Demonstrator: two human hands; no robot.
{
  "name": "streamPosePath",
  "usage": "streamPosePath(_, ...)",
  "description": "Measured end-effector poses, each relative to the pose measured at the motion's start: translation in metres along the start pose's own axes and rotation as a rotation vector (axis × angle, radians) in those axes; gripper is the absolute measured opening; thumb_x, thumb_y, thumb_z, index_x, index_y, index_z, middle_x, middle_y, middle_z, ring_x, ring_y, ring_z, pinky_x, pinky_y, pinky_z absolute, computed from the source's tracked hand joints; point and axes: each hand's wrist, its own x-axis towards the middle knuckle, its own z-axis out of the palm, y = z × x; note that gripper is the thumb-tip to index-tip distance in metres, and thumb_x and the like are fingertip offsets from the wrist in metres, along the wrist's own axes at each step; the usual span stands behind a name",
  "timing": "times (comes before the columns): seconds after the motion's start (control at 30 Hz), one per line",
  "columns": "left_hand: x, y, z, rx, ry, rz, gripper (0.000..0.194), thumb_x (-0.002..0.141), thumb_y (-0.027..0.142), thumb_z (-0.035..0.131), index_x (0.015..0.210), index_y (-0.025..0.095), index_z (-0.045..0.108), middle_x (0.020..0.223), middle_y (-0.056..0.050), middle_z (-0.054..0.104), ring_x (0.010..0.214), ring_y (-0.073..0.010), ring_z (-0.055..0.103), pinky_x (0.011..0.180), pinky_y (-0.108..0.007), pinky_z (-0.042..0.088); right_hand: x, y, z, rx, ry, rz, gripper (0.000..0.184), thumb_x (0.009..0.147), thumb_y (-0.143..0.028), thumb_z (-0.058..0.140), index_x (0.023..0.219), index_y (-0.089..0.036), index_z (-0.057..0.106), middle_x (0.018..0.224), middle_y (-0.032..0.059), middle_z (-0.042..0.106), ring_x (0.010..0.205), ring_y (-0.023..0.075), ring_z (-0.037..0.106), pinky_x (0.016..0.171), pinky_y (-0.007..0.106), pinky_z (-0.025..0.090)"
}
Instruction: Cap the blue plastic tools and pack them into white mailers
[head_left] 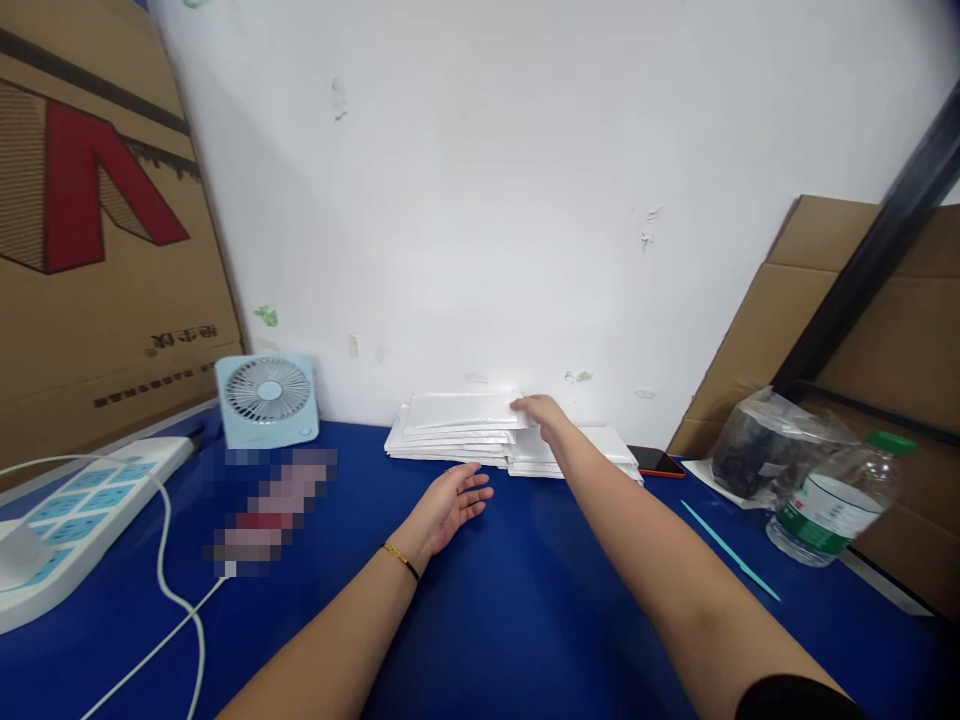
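Two low stacks of flat white packets stand side by side against the wall at the back of the blue table. My right hand [543,412] reaches to the left stack [435,442] and pinches the right end of its top white packet [459,410] between thumb and fingers. Part of the right stack [606,448] is hidden behind my right forearm. In front of the left stack is my left hand [452,505], palm turned inward and fingers loosely apart, with nothing in it. A bracelet [401,558] circles that wrist.
At the left are a light blue fan [268,398], a power strip [105,510] with white cables, and a pixelated object [277,505]. To the right lie a phone [657,461], a turquoise stick [727,548], a plastic-wrapped dark item [750,455] and a bottle [832,505]. Cardboard flanks both sides.
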Motion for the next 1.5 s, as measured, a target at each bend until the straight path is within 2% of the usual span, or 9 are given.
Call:
streamPosePath(0.13,-0.009,0.009,0.005,-0.269,-0.138,-0.035,0.056,0.074,0.056,0.059,0.114,0.019,0.046,0.119,-0.014,0.054,0.107,-0.0252,0.057,0.082,-0.037,0.05,-0.024,-0.02,-0.006,0.068,-0.039,-0.247,0.017,0.06,-0.024,0.056,0.074,-0.017,0.05,0.07,-0.0036,0.053,0.068,0.0113,0.048,0.065,0.022,0.038)
streamPosePath(0.27,-0.021,0.02,0.011,-0.507,-0.268,0.085,0.069,0.071,0.072,0.046,0.117,0.02,0.045,0.118,-0.016,0.055,0.113,-0.0339,0.051,0.085,-0.056,0.043,-0.083,-0.023,-0.02,-0.066,-0.322,-0.714,0.009,0.064,-0.01,0.048,0.067,-0.018,0.045,0.076,-0.0011,0.055,0.075,0.0132,0.051,0.073,0.026,0.039)
streamPosePath(0.5,-0.022,0.021,0.014,-0.78,0.017,0.226,0.026,0.076,0.03,0.06,0.097,0.016,0.054,0.091,-0.005,0.064,0.09,-0.0193,0.063,0.087,-0.039,0.048,-0.166,0.012,-0.011,-0.159,-0.262,-0.768,0.037,0.069,-0.01,0.054,0.103,-0.025,0.053,0.09,0.0034,0.063,0.082,0.019,0.057,0.078,0.034,0.042)
streamPosePath(0.6,-0.022,0.024,0.015,-0.728,0.009,0.217,0.023,0.074,0.028,0.058,0.093,0.016,0.056,0.08,-0.002,0.063,0.076,-0.0172,0.064,0.082,-0.038,0.05,-0.181,0.025,-0.013,-0.167,-0.316,-0.797,0.027,0.072,-0.011,0.054,0.092,-0.027,0.06,0.083,0.0011,0.065,0.078,0.0191,0.058,0.082,0.038,0.039)
streamPosePath(0.7,-0.024,0.028,0.024,-0.615,0.042,0.31,0.026,0.072,0.029,0.059,0.097,0.02,0.057,0.074,0.0,0.062,0.069,-0.0157,0.062,0.075,-0.033,0.051,-0.182,0.036,-0.016,0.072,-0.198,-0.624,0.017,0.071,-0.018,0.057,0.084,-0.026,0.062,0.085,0.0019,0.064,0.083,0.0209,0.057,0.084,0.039,0.04)
streamPosePath(0.8,-0.025,0.028,0.044,-0.497,0.138,0.499,0.035,0.071,0.028,0.061,0.106,0.025,0.054,0.075,0.003,0.061,0.073,-0.0133,0.061,0.077,-0.028,0.049,-0.173,0.044,-0.012,0.651,-0.002,-0.156,0.018,0.077,-0.034,0.051,0.09,-0.023,0.059,0.099,0.0053,0.062,0.09,0.0213,0.058,0.077,0.035,0.046)
streamPosePath(0.97,-0.028,0.007,0.095,-0.134,-0.003,0.785,0.052,0.071,0.026,0.066,0.119,0.027,0.046,0.095,0.0,0.059,0.093,-0.0147,0.057,0.084,-0.026,0.045,-0.151,0.054,-0.004,1.155,-0.09,0.375,0.031,0.086,-0.041,0.034,0.09,-0.021,0.057,0.091,0.0066,0.066,0.079,0.0203,0.064,0.061,0.031,0.05)
streamPosePath(1.23,-0.036,-0.009,0.134,0.19,-0.068,0.9,0.056,0.071,0.029,0.068,0.122,0.024,0.043,0.103,-0.004,0.056,0.1,-0.0186,0.055,0.083,-0.026,0.045,-0.137,0.069,-0.017,1.252,0.076,0.529,0.02,0.083,-0.037,0.046,0.088,-0.02,0.055,0.068,0.0007,0.065,0.061,0.0168,0.064,0.053,0.028,0.051)
streamPosePath(1.5,-0.034,-0.003,0.124,0.061,0.004,0.957,0.052,0.075,0.03,0.065,0.122,0.026,0.043,0.104,-0.002,0.055,0.102,-0.0167,0.053,0.09,-0.027,0.042,-0.146,0.066,-0.014,0.818,-0.146,0.465,0.031,0.077,-0.047,0.051,0.077,-0.016,0.053,0.047,-0.0022,0.052,0.03,0.0087,0.044,0.026,0.014,0.021)
